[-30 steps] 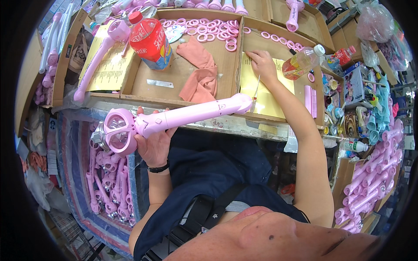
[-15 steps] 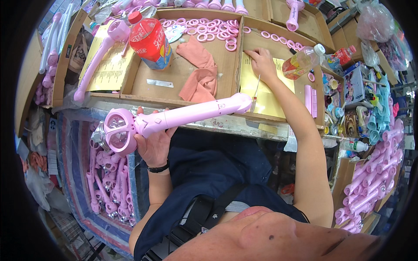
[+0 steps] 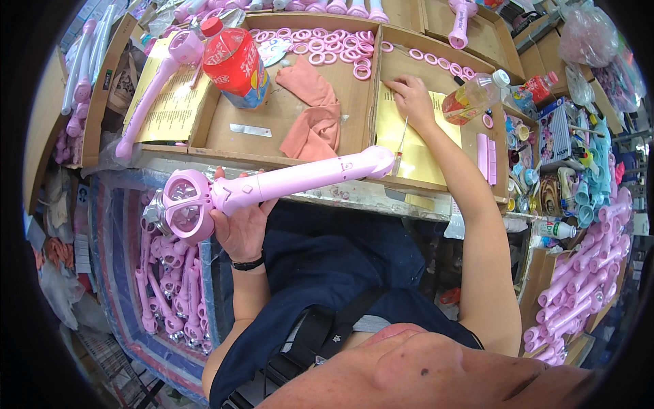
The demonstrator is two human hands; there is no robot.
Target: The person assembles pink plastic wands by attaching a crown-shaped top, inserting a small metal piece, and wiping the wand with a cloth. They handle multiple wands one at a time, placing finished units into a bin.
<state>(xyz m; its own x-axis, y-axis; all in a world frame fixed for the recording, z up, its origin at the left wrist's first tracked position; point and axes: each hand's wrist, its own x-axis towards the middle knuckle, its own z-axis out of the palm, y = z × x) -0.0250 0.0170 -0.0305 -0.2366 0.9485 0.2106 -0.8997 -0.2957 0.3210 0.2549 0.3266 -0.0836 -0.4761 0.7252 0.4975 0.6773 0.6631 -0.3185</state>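
1. Left hand (image 3: pixel 242 235): palm up, half curled, thumb and fingers about one pink wand (image 3: pixel 300 183) near its ring-shaped head. Handle slants away toward the right hand's side. Risk: a slack hold so close to one end could let the long handle swing down or slip.
2. Right hand (image 3: pixel 412 101): fingers bent, tips lowered over the yellow sheet (image 3: pixel 387 131); whether anything is pinched, cannot tell. Risk: dragging fingers could crease or shift the sheet.
3. Thin tool (image 3: pixel 402 141), one: on the sheet, nearer the body than the right hand, beside the wand's free end. Risk: a dipping wand could knock it or be scratched.
4. Clear bottle (image 3: pixel 470 99), white cap: just right of the right hand. Risk: a sideways sweep could topple it.
5. Salmon cloth (image 3: pixel 312 112), crumpled: beyond the left hand, left of the right.
6. Pink rings (image 3: pixel 330 48), many: beyond both hands. Risk: a bump could scatter them.
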